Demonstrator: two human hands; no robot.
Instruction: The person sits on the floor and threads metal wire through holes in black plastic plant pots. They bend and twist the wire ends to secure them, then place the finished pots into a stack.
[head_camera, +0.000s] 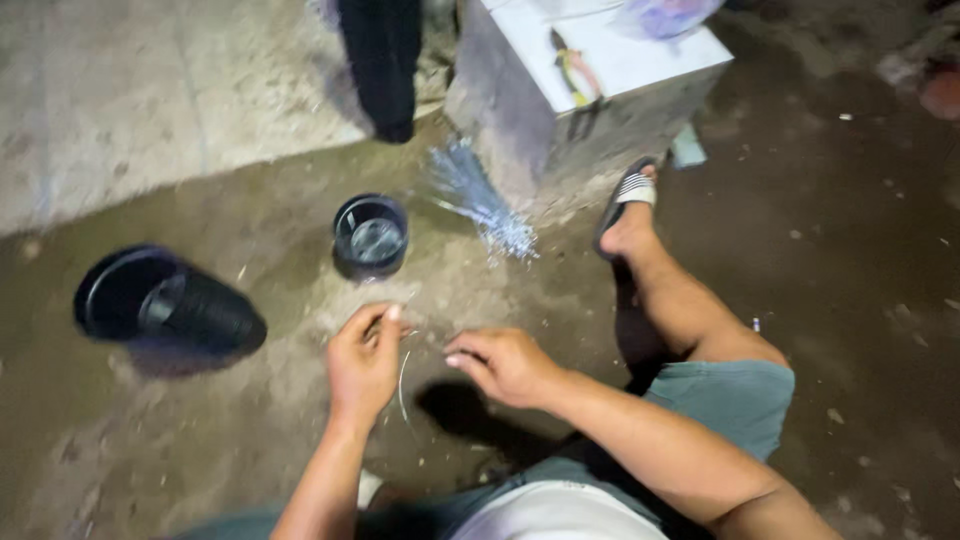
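While the left hand (362, 362) pinches a thin wire (402, 385) at its fingertips, the strand hangs downward, curved, long axis near vertical; right hand (503, 362) fingers curl loosely beside it, grip indeterminable.

Concrete floor (820, 300), damp and gritty. Ahead of me: a small dark cup (370, 236) standing upright, a bundle of thin shiny wires (480, 200) fanned just beside a grey block (560, 120). Pliers (575, 75) lie on the block's white top. A stack of black pots (165, 305) lies tipped over, far left.
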